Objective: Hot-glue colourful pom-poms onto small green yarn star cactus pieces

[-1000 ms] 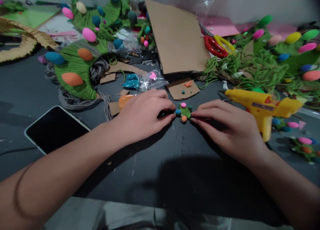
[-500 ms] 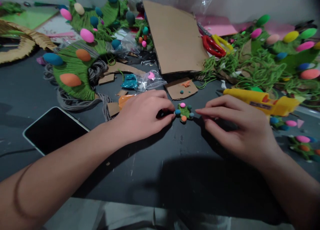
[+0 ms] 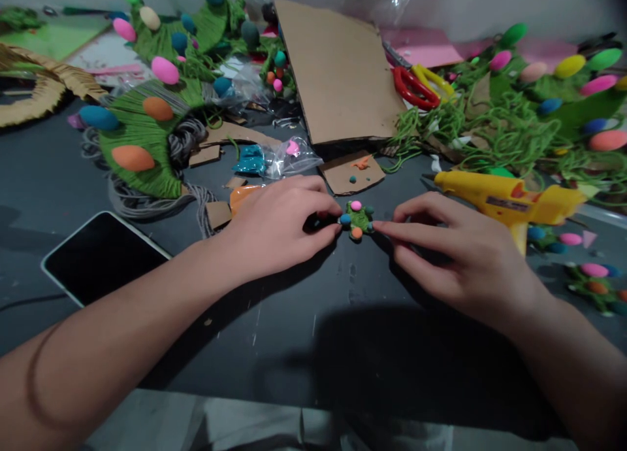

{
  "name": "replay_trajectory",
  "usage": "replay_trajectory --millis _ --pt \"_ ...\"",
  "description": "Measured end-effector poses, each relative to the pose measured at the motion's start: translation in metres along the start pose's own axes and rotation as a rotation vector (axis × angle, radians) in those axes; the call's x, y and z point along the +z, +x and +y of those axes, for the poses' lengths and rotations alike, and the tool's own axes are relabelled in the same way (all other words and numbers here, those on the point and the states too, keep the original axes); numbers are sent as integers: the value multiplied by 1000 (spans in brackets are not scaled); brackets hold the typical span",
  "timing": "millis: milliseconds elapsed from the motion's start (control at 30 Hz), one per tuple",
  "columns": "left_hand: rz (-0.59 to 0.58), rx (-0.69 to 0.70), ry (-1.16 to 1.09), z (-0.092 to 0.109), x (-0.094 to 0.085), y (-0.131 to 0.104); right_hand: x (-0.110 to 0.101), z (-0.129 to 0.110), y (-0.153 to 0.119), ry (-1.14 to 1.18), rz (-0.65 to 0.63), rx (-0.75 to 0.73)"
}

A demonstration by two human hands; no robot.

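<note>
On the dark table lies a small green star-like ornament with pink, blue, orange and teal clay balls at its points. My left hand pinches its left edge by the blue ball, thumb and forefinger together. From the right, one extended finger of my right hand touches the grey-blue ball; its other fingers are apart and hold nothing. A yellow hot glue gun lies just beyond my right hand. Above the ornament sits a small cardboard piece with orange and teal clay bits.
A large cardboard sheet leans at the back, with red-handled scissors beside it. Green yarn is heaped at right. A phone lies at left, near a green yarn-wrapped crescent. Another ball-trimmed ornament is far right.
My right hand has moved left, and its finger now meets the ball on the ornament's right side. My left hand keeps its pinch. The whole view has shifted slightly.
</note>
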State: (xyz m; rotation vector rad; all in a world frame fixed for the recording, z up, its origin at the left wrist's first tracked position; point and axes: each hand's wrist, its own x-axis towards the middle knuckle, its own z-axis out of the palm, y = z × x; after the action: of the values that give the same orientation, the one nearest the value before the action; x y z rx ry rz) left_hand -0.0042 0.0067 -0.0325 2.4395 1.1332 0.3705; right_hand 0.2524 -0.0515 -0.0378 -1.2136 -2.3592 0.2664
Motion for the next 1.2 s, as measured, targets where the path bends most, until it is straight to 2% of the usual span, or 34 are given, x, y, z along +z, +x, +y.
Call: replay_trajectory --millis 200,400,633,867,1033,1200 --pt "-7 -14 -20 2 0 1 -4 -1 -2 -38 -37 -8" --pt "-3 -15 -22 1 -1 2 -6 -1 -2 -18 2 13" --pt "-7 -2 -28 1 -1 2 -3 2 -3 -35 -97 29" --pt "-2 2 -37 0 -1 2 -3 0 -3 -24 -82 32" --pt "-5 29 -45 0 -2 1 -3 -3 -2 31 -8 124" --pt "12 36 -90 -1 -2 0 1 -5 1 27 -109 261"
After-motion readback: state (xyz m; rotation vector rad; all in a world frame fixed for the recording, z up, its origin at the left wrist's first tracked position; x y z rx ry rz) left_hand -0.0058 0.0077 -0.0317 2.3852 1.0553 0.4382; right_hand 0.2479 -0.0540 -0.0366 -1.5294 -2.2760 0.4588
